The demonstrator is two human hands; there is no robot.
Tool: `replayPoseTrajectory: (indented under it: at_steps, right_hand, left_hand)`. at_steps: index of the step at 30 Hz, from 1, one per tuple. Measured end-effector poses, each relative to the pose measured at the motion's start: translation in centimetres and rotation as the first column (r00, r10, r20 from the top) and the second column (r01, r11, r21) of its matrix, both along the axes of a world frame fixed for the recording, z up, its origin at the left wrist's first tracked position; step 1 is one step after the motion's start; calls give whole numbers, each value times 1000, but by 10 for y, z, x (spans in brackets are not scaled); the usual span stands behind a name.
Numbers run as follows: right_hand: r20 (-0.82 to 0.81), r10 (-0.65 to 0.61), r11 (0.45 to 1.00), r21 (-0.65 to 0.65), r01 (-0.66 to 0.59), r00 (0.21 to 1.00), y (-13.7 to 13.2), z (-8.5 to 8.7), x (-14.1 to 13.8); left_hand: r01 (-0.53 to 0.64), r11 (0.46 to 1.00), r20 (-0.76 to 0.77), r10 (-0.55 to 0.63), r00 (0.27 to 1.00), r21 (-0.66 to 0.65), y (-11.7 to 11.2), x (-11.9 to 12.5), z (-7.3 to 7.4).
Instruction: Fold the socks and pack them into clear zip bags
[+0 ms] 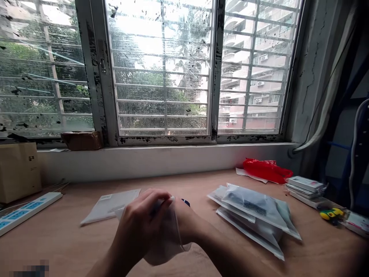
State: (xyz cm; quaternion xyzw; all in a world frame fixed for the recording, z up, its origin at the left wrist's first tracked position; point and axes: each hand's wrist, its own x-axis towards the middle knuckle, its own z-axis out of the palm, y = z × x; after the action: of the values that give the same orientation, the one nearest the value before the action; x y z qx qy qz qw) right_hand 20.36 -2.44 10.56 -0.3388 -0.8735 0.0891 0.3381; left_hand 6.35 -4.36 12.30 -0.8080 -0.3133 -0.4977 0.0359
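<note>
My left hand and my right hand are close together over the wooden desk, both pinching the top edge of a translucent zip bag that hangs between them. A dark blue item peeks out just above my right hand. What is inside the bag is hidden by my hands.
A stack of frosted plastic packets lies to the right, a flat white packet to the left. A power strip and cardboard box stand far left. A red bag, small boxes and a yellow-green tool sit far right.
</note>
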Motion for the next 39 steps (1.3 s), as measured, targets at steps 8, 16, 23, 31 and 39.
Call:
replayPoseTrajectory:
  at_steps: [8,16,23,31,39]
  right_hand:
    - [170,80,984,142,-105,982,13,-14,3]
    - [264,-30,989,150,-10,964,8,-15,6]
    - [71,39,998,-56,-35,997,2,9,28]
    - [-47,40,951,-306,-52,998,-15,32,49]
    - [155,1,985,-170,25,988,-8,22,38]
  left_hand:
    - [26,996,29,-23,999,-83,-6,3,3]
    - [23,988,32,-19,999,-154,-7,6,0]
    - [-9,963,181,59,982,-269,4,-4,3]
    - [80,922,190,-6,982,-380,5,-2,5]
    - [78,904,159,-11,987,-420,6,-3,3]
